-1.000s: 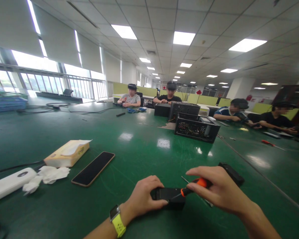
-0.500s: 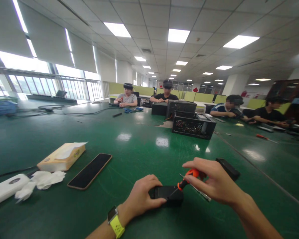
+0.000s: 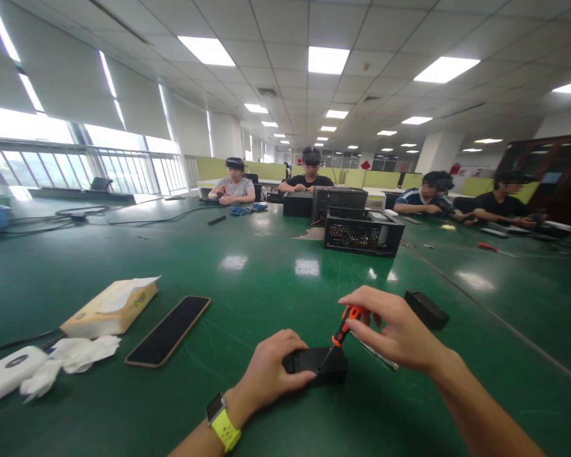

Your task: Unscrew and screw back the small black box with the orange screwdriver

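My left hand (image 3: pixel 282 367) is closed around the left end of a small black box-shaped device (image 3: pixel 332 365) that rests on the green table, thumb along its near side. In my right hand (image 3: pixel 391 325) is an orange-and-black screwdriver (image 3: pixel 345 324), gripped at the handle between thumb and fingers. Its shaft slants down to the left, with the tip at the device's top near my left thumb. A thin metal strip-like tool (image 3: pixel 379 354) lies under my right hand, partly hidden. Beyond that hand sits another black block-like piece (image 3: pixel 426 309).
On the left lie a phone (image 3: pixel 169 331), a tissue pack (image 3: pixel 111 307), crumpled tissues (image 3: pixel 83 355) and a white device (image 3: pixel 9 374). Farther back stands an open computer case (image 3: pixel 364 233). Several people sit across the green table (image 3: pixel 247 285). Another screwdriver (image 3: pixel 489 246) lies at right.
The screwdriver has tilted more upright, its tip staying by my left thumb. My right hand has shifted slightly left and up. The whole view has turned a little.
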The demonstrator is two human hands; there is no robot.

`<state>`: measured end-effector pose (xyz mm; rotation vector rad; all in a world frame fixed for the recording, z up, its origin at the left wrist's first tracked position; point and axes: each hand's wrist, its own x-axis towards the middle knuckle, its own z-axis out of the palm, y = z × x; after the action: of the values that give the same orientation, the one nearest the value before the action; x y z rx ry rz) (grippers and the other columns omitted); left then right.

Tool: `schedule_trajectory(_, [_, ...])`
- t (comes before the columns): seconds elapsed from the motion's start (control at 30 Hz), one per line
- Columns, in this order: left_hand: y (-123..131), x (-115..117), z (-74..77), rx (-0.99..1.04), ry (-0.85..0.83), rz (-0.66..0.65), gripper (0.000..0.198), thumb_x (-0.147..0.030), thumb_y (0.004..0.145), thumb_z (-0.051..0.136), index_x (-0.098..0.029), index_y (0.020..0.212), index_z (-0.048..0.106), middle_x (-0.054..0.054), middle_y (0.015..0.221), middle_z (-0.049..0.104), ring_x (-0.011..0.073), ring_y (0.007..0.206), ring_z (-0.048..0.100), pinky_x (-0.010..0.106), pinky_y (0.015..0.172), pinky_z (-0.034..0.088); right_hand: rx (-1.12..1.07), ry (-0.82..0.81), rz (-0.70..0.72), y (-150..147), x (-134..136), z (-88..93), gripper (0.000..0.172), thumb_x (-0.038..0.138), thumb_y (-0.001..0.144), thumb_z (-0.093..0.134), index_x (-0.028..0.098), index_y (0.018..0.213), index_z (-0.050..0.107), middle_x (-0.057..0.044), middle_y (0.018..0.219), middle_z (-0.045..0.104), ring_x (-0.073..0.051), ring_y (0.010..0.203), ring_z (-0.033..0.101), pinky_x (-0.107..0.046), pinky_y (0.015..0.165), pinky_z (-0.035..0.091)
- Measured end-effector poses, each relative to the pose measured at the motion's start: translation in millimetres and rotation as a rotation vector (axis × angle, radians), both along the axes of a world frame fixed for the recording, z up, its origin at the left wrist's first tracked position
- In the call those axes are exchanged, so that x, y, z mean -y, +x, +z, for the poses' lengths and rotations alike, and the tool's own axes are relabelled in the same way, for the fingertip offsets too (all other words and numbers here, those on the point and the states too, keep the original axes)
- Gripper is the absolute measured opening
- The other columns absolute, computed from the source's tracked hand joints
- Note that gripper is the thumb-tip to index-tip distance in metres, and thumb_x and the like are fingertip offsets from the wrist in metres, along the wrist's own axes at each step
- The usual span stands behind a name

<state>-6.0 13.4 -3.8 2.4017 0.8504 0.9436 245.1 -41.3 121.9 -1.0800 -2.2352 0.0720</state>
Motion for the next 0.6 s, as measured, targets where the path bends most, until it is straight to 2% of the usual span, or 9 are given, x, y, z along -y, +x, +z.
schedule_trajectory(0.17, [-2, 0, -1.5, -0.001, 0.005, -0.026, 0.029, -0.035, 0.077, 0.079, -0.019, 0.099, 0.070, 0.005, 0.095, 0.066, 0.0222, 0.086, 0.062, 0.030, 0.077, 0.049, -0.006, 0.033, -0.078, -2, 0, -3.6, 0.022, 0.034, 0.086, 0.067, 0.019, 0.102, 0.069, -0.001, 0.079, 0.070, -0.014, 0.065, 0.062, -0.025, 0.064, 0.046])
schedule_trajectory(0.3, [-2, -2, -2.3, -0.012, 0.018, -0.035, 0.029, -0.038, 0.079, 0.078, -0.020, 0.099, 0.070, 0.005, 0.095, 0.066, 0.0222, 0.087, 0.062, 0.030, 0.077, 0.049, -0.039, 0.064, -0.044, -9, -2, -5.2, 0.018, 0.035, 0.088, 0.066, 0.017, 0.093, 0.070, -0.002, 0.079, 0.071, -0.014, 0.068, 0.063, -0.024, 0.066, 0.045])
schedule_trajectory(0.6, [-1, -2, -0.7, -0.018, 0.053, -0.052, 0.029, -0.036, 0.079, 0.079, -0.018, 0.100, 0.069, 0.004, 0.096, 0.066, 0.0220, 0.088, 0.063, 0.030, 0.078, 0.049, -0.051, 0.093, -0.019, -14, -5, -4.2, 0.019, 0.033, 0.089, 0.065, 0.016, 0.093, 0.070, -0.001, 0.072, 0.064, -0.012, 0.062, 0.055, -0.023, 0.062, 0.040])
